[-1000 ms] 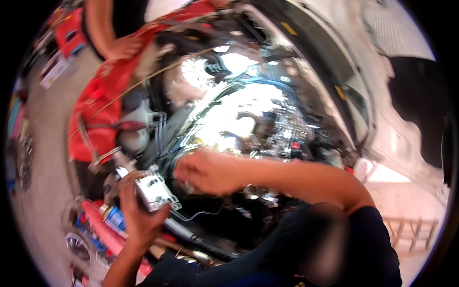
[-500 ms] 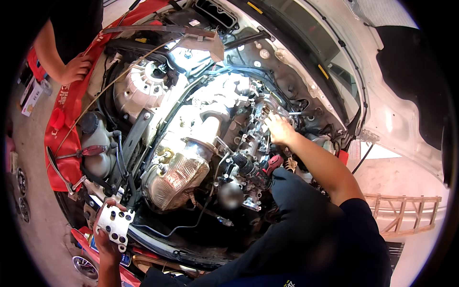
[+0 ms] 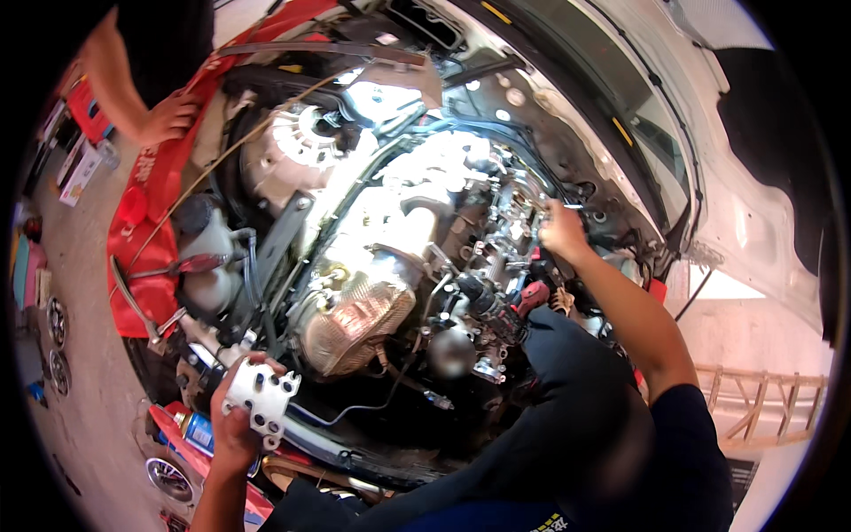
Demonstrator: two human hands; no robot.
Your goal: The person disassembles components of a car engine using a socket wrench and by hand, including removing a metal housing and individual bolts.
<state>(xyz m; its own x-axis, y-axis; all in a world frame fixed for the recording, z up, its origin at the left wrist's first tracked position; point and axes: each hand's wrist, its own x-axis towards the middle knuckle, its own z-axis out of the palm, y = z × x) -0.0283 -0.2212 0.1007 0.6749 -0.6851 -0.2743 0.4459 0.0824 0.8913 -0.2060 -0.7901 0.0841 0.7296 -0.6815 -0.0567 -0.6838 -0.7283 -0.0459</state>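
My left hand [image 3: 233, 424] grips a flat silver metal plate [image 3: 263, 396] with several round holes, over the front edge of the open engine bay. At the far right part of the exposed engine [image 3: 501, 239], my right hand [image 3: 561, 229] has curled fingers. A silver bar [image 3: 581, 207] lies right beside it; whether the hand holds it or something small is hidden. Below that hand, a black and red power tool [image 3: 505, 309] rests on the engine. A foil-like heat shield [image 3: 359, 328] and bright metal pipe are left of the engine.
A co-worker's hand [image 3: 171, 118] rests on the red fender cover [image 3: 142, 266]. A red-handled tool [image 3: 197, 264] lies by the white reservoir [image 3: 211, 288]. Dark fabric, partly blurred [image 3: 567, 372], covers the lower middle. A blue can [image 3: 197, 432] stands below the front edge; the raised hood [image 3: 753, 195] is right.
The whole view has shifted, so the scene sits farther right. My left hand has moved right with the plate, which is turned a little. My right hand's fingers have curled in.
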